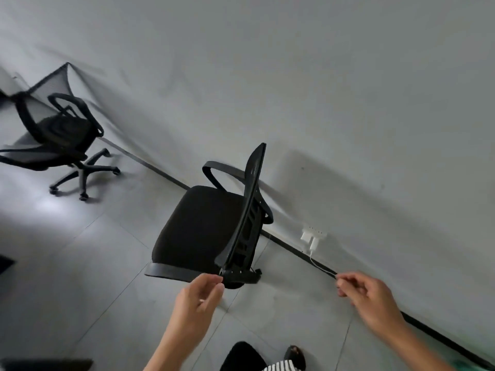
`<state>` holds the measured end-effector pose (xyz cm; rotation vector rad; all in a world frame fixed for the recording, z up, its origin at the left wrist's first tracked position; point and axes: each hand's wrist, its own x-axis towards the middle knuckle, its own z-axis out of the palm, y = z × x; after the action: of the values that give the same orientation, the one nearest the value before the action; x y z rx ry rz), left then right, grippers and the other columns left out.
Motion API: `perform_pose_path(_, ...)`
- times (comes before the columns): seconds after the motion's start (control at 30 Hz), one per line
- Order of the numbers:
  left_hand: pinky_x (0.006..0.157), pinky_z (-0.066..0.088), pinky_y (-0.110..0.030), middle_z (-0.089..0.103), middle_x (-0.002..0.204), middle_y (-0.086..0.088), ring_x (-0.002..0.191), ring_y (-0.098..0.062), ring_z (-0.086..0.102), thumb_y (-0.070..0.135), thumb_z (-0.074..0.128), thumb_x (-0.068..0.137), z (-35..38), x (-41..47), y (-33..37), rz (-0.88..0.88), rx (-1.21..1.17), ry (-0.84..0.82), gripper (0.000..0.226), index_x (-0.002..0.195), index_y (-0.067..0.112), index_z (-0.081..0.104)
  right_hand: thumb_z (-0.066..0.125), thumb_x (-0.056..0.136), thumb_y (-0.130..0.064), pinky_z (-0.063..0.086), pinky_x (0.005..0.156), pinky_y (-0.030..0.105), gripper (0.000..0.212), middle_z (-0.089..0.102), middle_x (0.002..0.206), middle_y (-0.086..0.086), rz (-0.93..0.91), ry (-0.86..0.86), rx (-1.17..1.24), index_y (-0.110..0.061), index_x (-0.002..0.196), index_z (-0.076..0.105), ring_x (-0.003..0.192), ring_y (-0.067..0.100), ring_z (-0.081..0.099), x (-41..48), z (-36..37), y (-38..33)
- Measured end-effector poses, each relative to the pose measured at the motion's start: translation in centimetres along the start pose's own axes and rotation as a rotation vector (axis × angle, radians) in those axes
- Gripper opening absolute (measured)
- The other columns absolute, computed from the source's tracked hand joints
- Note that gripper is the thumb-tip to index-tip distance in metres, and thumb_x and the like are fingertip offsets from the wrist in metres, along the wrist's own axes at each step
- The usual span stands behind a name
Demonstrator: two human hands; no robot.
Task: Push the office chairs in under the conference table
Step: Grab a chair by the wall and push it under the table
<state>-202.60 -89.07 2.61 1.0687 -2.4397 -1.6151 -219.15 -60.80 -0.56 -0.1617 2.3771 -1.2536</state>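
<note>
A black office chair [198,228] with a padded seat and thin mesh back stands in the middle, close to the white wall, its back edge-on to me. My left hand [198,298] hovers just below the chair back's lower corner, fingers loosely curled, holding nothing. My right hand [367,295] floats to the right, apart from the chair, fingers half curled and empty. A second black mesh chair [61,132] on castors stands at the far left. The conference table is not clearly in view.
A white wall [321,89] with a black skirting strip runs diagonally behind the chairs. A white socket with a charger and cable [312,238] sits low on the wall. Grey floor tiles [80,277] spread at the left. My leg and shoe [294,356] show at the bottom.
</note>
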Motion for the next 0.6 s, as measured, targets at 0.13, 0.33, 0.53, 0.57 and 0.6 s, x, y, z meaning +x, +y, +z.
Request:
perform_pose_path(0.13, 0.071, 0.052, -0.025, 0.068, 0.085, 0.001, 0.082, -0.012, 0.064, 0.023, 0.061, 0.087, 1.0, 6.2, 1.3, -0.015, -0.002, 0.077, 0.008, 0.094, 0.024, 0.063, 0.069, 0.083, -0.015, 0.052, 0.065, 0.020, 0.014, 0.074, 0.071, -0.007, -0.081, -0.065, -0.082, -0.028, 0.079, 0.071, 0.068, 0.008, 0.070, 7.2, 1.3, -3.8)
perform_pose_path(0.33, 0.079, 0.054, -0.030, 0.061, 0.096, 0.005, 0.087, -0.009, 0.059, 0.035, 0.057, 0.089, 3.2, 15.0, 2.7, -0.046, 0.039, -0.013, 0.020, 0.105, 0.024, 0.058, 0.066, 0.085, -0.022, 0.054, 0.073, 0.028, 0.008, 0.073, 0.077, -0.008, -0.251, -0.121, -0.215, -0.027, 0.087, 0.072, 0.074, 0.005, 0.066, 15.8, 4.5, -11.5)
perform_pose_path(0.53, 0.072, 0.052, -0.024, 0.056, 0.102, 0.006, 0.084, -0.007, 0.057, 0.045, 0.055, 0.087, 6.0, 18.2, 1.5, -0.100, 0.154, -0.061, 0.031, 0.111, 0.026, 0.051, 0.059, 0.087, -0.024, 0.051, 0.072, 0.030, 0.016, 0.071, 0.095, -0.006, -0.620, -0.091, -0.571, -0.022, 0.099, 0.069, 0.089, 0.016, 0.065, 23.6, 8.4, -16.1)
perform_pose_path(0.57, 0.077, 0.052, -0.029, 0.055, 0.102, 0.007, 0.087, -0.008, 0.056, 0.046, 0.052, 0.088, 6.3, 18.3, 1.0, -0.117, 0.183, -0.044, 0.031, 0.111, 0.026, 0.051, 0.058, 0.086, -0.025, 0.050, 0.073, 0.030, 0.016, 0.071, 0.095, -0.005, -0.695, -0.079, -0.608, -0.022, 0.097, 0.069, 0.091, 0.017, 0.063, 24.8, 9.0, -16.6)
perform_pose_path(0.6, 0.080, 0.051, -0.032, 0.055, 0.102, 0.007, 0.090, -0.009, 0.055, 0.047, 0.048, 0.089, 6.5, 18.5, 0.5, -0.135, 0.217, -0.030, 0.031, 0.112, 0.026, 0.051, 0.055, 0.084, -0.027, 0.050, 0.076, 0.031, 0.019, 0.070, 0.095, -0.005, -0.764, -0.082, -0.637, -0.021, 0.096, 0.069, 0.094, 0.018, 0.062, 26.2, 9.6, -16.9)
